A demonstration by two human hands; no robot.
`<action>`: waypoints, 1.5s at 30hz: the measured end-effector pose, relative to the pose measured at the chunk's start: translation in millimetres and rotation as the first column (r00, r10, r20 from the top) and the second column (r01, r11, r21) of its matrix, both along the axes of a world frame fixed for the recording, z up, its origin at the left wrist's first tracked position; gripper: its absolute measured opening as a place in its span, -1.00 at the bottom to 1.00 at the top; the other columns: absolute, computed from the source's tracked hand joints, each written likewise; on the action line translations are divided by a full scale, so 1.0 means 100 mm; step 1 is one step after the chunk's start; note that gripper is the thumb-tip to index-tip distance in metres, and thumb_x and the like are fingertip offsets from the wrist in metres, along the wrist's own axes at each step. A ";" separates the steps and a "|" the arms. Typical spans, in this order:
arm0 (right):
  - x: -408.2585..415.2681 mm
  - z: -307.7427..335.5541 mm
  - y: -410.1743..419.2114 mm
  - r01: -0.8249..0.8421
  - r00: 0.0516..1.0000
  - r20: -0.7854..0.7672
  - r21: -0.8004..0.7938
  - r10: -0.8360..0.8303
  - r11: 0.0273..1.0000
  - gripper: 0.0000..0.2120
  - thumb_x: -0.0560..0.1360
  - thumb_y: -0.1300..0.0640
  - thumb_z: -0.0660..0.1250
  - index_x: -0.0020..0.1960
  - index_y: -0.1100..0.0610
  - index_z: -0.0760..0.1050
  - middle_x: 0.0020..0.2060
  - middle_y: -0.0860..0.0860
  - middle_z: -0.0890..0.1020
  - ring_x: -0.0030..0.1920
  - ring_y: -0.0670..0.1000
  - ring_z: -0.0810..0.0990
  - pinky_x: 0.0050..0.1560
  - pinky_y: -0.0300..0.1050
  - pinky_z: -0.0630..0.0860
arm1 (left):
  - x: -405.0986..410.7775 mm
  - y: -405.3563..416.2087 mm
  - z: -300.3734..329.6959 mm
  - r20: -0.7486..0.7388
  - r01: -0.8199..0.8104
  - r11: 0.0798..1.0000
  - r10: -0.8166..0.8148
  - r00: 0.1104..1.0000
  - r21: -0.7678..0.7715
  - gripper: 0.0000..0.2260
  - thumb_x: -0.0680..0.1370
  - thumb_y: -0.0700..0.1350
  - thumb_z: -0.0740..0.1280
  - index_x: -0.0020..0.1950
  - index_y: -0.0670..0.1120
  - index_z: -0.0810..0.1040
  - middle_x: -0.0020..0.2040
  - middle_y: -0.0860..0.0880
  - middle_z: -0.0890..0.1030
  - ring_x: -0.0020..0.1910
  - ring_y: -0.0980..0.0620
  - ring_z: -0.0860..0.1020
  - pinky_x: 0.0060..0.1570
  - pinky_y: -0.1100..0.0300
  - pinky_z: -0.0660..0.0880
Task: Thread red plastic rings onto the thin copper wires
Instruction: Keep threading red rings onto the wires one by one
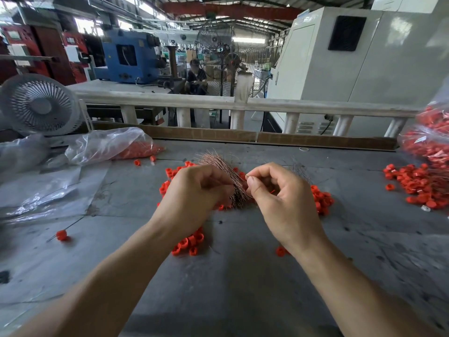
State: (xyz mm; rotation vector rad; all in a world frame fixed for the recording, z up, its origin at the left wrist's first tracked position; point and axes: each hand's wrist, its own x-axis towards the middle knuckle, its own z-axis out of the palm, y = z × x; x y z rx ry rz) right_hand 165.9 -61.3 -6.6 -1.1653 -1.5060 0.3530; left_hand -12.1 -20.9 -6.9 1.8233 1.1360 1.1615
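Note:
My left hand (194, 190) grips a thick bundle of thin copper wires (224, 170) that fans up and back from its fingers. My right hand (274, 190) is just right of the bundle and pinches a single thin wire end between thumb and forefinger. A glimpse of red shows inside its curled fingers; whether that is a ring I cannot tell. Loose red plastic rings (190, 242) lie scattered on the grey table (230, 276) under and around both hands.
A pile of rings with wires through them (418, 184) lies at the right below a plastic bag of red rings (430, 139). One ring on a wire (62, 235) lies at the left. A clear bag of rings (114, 144) and a white fan (40, 104) stand at the back left.

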 end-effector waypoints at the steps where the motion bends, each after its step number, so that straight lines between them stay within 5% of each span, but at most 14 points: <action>1: 0.00 0.00 0.00 -0.003 1.000 -0.005 0.010 0.003 1.000 -0.87 0.56 0.25 0.42 -0.12 0.06 0.63 -0.30 -0.03 0.67 -0.24 -0.05 0.63 -0.17 -0.11 0.58 | 0.00 0.00 0.00 0.042 0.015 1.000 -0.015 0.999 0.001 -0.84 0.50 -0.22 0.53 -0.10 0.05 0.70 -0.19 0.00 0.74 -0.20 0.03 0.71 -0.10 0.09 0.64; 5: 0.00 0.02 -0.02 -0.021 0.999 -0.024 0.032 0.022 0.999 -0.88 0.57 0.25 0.41 -0.09 0.06 0.64 -0.27 -0.07 0.66 -0.22 -0.08 0.63 -0.21 -0.34 0.52 | 0.02 -0.03 0.03 0.224 0.083 0.997 -0.078 0.971 -0.011 -0.75 0.48 -0.35 0.50 0.00 0.00 0.69 -0.08 -0.02 0.75 -0.04 0.01 0.72 0.00 0.18 0.64; 10: -0.01 0.03 -0.03 -0.062 0.998 -0.020 0.035 0.063 0.997 -0.88 0.57 0.24 0.43 -0.09 0.06 0.65 -0.27 -0.04 0.67 -0.22 -0.05 0.64 -0.22 -0.28 0.54 | 0.06 -0.06 0.05 0.346 0.139 0.990 -0.132 0.929 0.003 -0.65 0.49 -0.44 0.45 0.20 -0.14 0.60 0.01 -0.07 0.74 0.01 -0.01 0.72 0.00 0.19 0.63; 14: -0.02 0.02 -0.03 -0.083 0.996 -0.003 0.037 0.084 0.996 -0.89 0.57 0.24 0.43 -0.08 0.05 0.66 -0.27 -0.03 0.67 -0.23 -0.03 0.63 -0.19 -0.16 0.56 | 0.08 -0.08 0.06 0.313 0.141 0.990 -0.142 0.939 0.025 -0.64 0.50 -0.43 0.45 0.23 -0.13 0.58 0.03 -0.05 0.75 0.04 0.00 0.72 0.03 0.16 0.63; 25: -0.02 0.05 -0.04 -0.127 0.990 -0.059 0.079 0.132 0.989 -0.88 0.58 0.26 0.42 -0.05 0.06 0.66 -0.21 -0.08 0.70 -0.15 -0.01 0.68 -0.15 -0.21 0.58 | 0.08 -0.13 0.09 0.299 0.159 0.986 -0.164 0.940 0.041 -0.81 0.50 -0.29 0.47 0.09 -0.11 0.67 -0.10 -0.06 0.76 -0.10 -0.03 0.75 -0.12 0.19 0.66; 30: -0.01 0.03 -0.03 -0.108 0.993 -0.037 0.104 0.112 0.989 -0.88 0.57 0.26 0.43 -0.06 0.05 0.65 -0.23 -0.08 0.68 -0.18 -0.03 0.65 -0.16 -0.26 0.55 | 0.08 -0.11 0.09 0.408 0.165 0.986 -0.166 0.898 0.040 -0.75 0.39 -0.15 0.50 0.06 -0.10 0.68 -0.11 -0.10 0.75 -0.13 -0.05 0.74 -0.11 0.22 0.64; 45: -0.01 0.03 -0.03 -0.079 0.997 0.030 0.094 0.076 0.992 -0.87 0.55 0.23 0.46 -0.13 0.04 0.66 -0.30 -0.09 0.66 -0.22 -0.01 0.64 -0.20 -0.24 0.53 | 0.09 -0.08 0.04 0.355 0.136 0.987 -0.156 0.922 0.081 -0.81 0.47 -0.30 0.51 0.03 -0.07 0.68 -0.19 -0.01 0.71 -0.23 0.05 0.65 -0.15 0.24 0.57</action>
